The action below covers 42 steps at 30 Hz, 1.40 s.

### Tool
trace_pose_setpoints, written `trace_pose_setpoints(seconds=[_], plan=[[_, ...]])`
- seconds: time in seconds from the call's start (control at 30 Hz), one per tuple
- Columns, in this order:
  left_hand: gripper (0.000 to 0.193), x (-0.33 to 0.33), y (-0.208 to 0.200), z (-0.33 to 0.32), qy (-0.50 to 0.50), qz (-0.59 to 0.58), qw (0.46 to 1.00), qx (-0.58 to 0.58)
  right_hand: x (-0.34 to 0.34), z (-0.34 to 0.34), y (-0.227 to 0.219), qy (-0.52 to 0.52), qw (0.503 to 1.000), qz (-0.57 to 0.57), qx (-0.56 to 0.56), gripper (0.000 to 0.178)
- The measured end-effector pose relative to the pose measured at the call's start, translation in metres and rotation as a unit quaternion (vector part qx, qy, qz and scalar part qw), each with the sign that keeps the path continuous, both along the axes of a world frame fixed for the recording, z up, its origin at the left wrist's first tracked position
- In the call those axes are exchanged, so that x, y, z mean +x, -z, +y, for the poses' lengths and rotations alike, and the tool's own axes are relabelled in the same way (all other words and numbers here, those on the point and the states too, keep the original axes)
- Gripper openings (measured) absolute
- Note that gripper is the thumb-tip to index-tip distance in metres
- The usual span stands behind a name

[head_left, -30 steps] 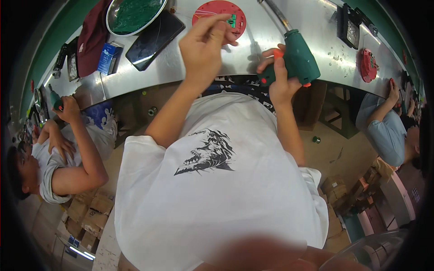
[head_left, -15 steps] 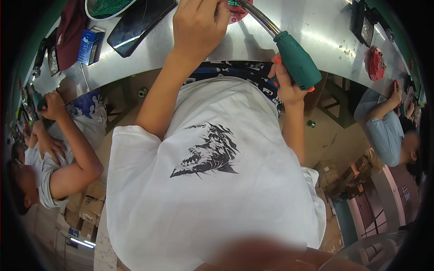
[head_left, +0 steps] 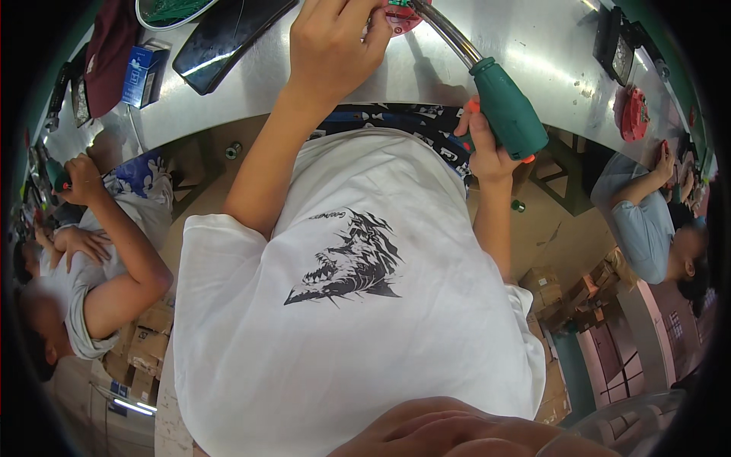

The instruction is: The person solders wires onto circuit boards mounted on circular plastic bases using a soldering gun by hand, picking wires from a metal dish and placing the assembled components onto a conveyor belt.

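Observation:
In my right hand (head_left: 493, 154) is a soldering gun (head_left: 510, 110) with a thick green handle and an orange-red trigger. Its metal barrel slants up and left to a red holder (head_left: 406, 27) at the top edge, where a small green circuit board (head_left: 399, 4) partly shows. The barrel's end is at the board; whether it touches, I cannot see. My left hand (head_left: 331, 49) is bent over the holder's left side with its fingers closed. What those fingertips pinch is hidden by the hand and the picture's edge.
On the metal table (head_left: 533, 38) lie a dark phone (head_left: 225, 46), a bowl (head_left: 177, 26) of green pieces, a blue box (head_left: 138, 76) and maroon cloth (head_left: 112, 57). At right are a black object (head_left: 615, 46) and a red holder (head_left: 633, 114). Co-workers (head_left: 126, 259) sit on both sides.
The soldering gun and my right hand have shifted slightly right and down. My left hand stays beside the red holder. The surroundings have shifted slightly in view.

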State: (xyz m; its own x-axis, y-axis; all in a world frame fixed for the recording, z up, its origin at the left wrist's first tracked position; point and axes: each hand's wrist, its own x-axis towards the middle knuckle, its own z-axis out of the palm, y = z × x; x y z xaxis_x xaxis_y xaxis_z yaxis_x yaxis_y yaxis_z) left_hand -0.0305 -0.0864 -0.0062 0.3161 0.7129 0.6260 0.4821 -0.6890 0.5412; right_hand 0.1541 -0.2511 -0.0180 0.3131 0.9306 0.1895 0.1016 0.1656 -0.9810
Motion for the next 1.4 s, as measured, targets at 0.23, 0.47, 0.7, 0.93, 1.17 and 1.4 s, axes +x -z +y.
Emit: trace_pose_setpoints(seconds=[0.23, 0.47, 0.7, 0.93, 1.17, 1.4], plan=[[0.012, -0.003, 0.0, 0.002, -0.01, -0.003, 1.0, -0.012, -0.002, -0.001, -0.002, 0.031, 0.999, 0.04, -0.006, 0.023], [0.011, 0.005, 0.028, 0.01, -0.009, -0.1, 0.994, 0.043, -0.004, 0.003, 0.0, 0.022, 0.999, 0.018, -0.016, 0.023], [0.011, 0.002, -0.003, 0.005, -0.025, 0.008, 1.0, 0.003, 0.007, 0.0, 0.006, -0.035, 0.998, -0.058, 0.008, 0.031], [0.011, 0.001, -0.003, 0.006, -0.021, -0.01, 1.0, -0.009, 0.008, 0.001, 0.006, -0.05, 0.998, -0.008, -0.028, 0.03], [0.011, -0.001, -0.001, 0.007, -0.023, 0.007, 1.0, 0.009, 0.005, 0.004, 0.003, -0.043, 0.998, -0.037, -0.011, 0.029], [0.011, 0.009, 0.042, 0.015, 0.015, -0.248, 0.968, 0.026, -0.001, 0.009, -0.002, 0.006, 0.999, 0.033, -0.015, 0.027]])
